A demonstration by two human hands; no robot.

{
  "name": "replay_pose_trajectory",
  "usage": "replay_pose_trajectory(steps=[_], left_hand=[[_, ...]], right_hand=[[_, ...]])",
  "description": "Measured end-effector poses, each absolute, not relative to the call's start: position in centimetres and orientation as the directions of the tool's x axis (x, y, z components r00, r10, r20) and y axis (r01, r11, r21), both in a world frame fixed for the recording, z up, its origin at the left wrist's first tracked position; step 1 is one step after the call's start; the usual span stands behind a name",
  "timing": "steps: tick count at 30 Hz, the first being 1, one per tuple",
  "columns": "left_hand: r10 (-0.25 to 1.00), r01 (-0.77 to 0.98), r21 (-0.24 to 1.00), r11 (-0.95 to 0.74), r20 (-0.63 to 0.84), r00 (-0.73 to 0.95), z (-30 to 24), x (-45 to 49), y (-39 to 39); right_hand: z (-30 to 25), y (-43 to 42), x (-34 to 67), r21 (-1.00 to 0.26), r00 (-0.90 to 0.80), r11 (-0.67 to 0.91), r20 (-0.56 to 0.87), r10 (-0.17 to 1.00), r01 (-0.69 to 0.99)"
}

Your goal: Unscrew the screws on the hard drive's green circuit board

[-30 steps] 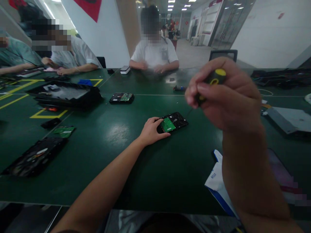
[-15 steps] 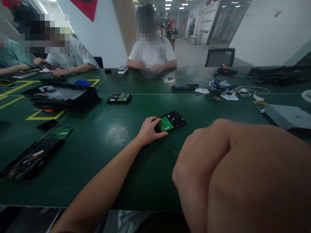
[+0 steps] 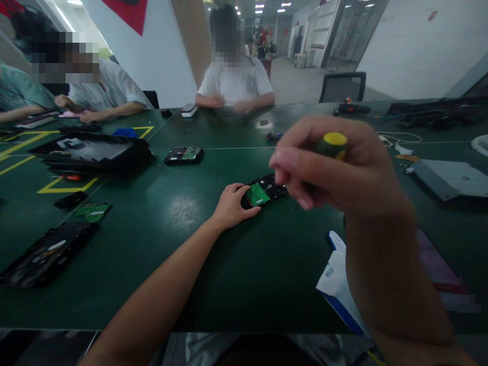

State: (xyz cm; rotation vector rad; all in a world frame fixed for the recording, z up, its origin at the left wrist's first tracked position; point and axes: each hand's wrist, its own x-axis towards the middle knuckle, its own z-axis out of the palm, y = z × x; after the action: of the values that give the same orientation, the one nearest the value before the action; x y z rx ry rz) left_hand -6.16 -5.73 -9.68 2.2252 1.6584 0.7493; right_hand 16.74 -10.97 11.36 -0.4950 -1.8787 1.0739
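A hard drive (image 3: pixel 261 193), black with a green circuit board on its upper face, lies flat on the green table. My left hand (image 3: pixel 232 207) grips its near left end, thumb on the near side and fingers on the far side. Above and to the right, my right hand (image 3: pixel 339 170) is closed around a screwdriver (image 3: pixel 332 144). Only the yellow end and part of the dark handle show clearly; the fingers cover the rest. This hand hides the right end of the drive.
Another hard drive (image 3: pixel 184 155) lies farther back. To the left are a black tray (image 3: pixel 133 155), a loose green circuit board (image 3: pixel 94 211) and a large black part (image 3: pixel 49 254). A white-and-blue item (image 3: pixel 331 272) and a grey metal box (image 3: pixel 450 178) lie right. Co-workers sit opposite.
My right hand has moved away from the camera, out over the drive's right end, and the screwdriver's yellow end now shows. My left hand stays on the drive.
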Motion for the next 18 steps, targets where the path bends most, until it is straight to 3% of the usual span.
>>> replay_pose_trajectory(steps=[4, 8, 11, 15, 18], left_hand=[[0.936, 0.835, 0.438, -0.333, 0.257, 0.239, -9.7, -6.1, -5.3], [0.938, 0.855, 0.41, -0.318, 0.267, 0.221, -9.7, -6.1, -5.4], [0.941, 0.877, 0.386, -0.286, 0.285, 0.182, -9.7, -6.0, -5.6], [0.943, 0.905, 0.358, -0.229, 0.311, 0.116, -9.8, -5.9, -5.7], [0.945, 0.92, 0.352, -0.169, 0.323, 0.05, -10.0, -6.0, -5.6]], right_hand=[[7.5, -3.2, 17.8, -0.827, -0.258, 0.446, 0.374, 0.891, 0.342], [1.9, 2.4, 19.5, -0.639, -0.149, 0.153, 0.06, 0.987, 0.753], [-1.2, 4.2, 19.9, -0.48, -0.082, 0.008, -0.135, 0.987, 0.877], [-4.0, 5.3, 19.4, -0.401, -0.07, -0.008, -0.182, 0.981, 0.916], [-5.5, 5.7, 19.0, -0.32, -0.042, -0.005, -0.141, 0.989, 0.947]])
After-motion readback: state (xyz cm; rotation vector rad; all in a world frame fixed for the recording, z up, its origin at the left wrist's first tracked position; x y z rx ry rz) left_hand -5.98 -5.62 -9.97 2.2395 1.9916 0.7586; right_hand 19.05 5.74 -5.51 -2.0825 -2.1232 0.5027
